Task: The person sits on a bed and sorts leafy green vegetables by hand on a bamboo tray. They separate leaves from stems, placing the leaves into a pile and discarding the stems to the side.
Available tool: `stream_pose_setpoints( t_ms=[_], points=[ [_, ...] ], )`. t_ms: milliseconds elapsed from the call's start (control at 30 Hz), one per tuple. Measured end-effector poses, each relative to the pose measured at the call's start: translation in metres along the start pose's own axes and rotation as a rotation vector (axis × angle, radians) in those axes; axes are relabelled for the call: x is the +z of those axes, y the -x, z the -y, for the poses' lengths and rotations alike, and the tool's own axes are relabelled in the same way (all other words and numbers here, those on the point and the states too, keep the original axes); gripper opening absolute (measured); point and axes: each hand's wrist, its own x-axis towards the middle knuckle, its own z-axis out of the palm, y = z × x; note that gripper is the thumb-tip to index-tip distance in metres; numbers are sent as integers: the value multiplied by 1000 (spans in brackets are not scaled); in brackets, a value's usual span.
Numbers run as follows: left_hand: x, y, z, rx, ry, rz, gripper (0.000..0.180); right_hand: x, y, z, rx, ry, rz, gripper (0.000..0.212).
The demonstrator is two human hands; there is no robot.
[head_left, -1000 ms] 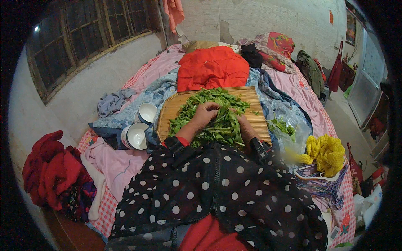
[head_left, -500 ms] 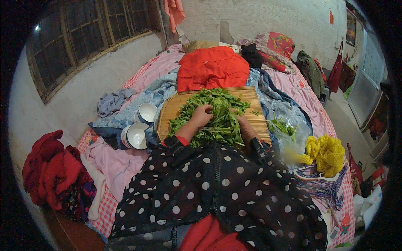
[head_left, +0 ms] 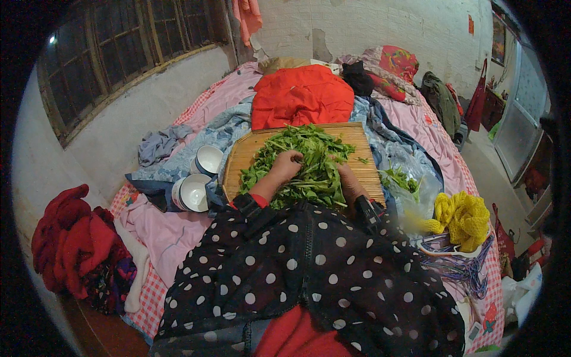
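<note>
A heap of leafy greens (head_left: 297, 149) covers much of a slatted wooden board (head_left: 241, 156) in front of me. My left hand (head_left: 288, 163) is at the heap's middle, its fingers bent and closed on some greens. On the heap's right side, my right hand (head_left: 342, 171) curls round more leaves, which hide most of its fingers. Long leaves hang between the two hands.
Two white bowls (head_left: 194, 192) stand left of the board. To its right lies a clear plastic bag (head_left: 416, 172) with more greens, near yellow netting (head_left: 463, 220) and hangers (head_left: 470, 268). Red cloth (head_left: 303, 95) is behind the board; dark red clothes (head_left: 77, 238) lie at left.
My left hand has shifted very slightly among the greens. Otherwise the heap, the board and my right hand look the same.
</note>
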Motion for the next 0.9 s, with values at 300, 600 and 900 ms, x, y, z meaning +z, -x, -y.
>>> stream_pose_setpoints(
  t_ms=[300,600,900],
  points=[
    [-2,-2,1,-20,-85,79,23,2,1,2,22,-2,27,28],
    [0,1,5,0,17,-30,10,-5,-6,-5,-1,-10,50,28],
    [4,-5,8,36,177,-215,8,2,4,2,-10,5,-27,27]
  ],
)
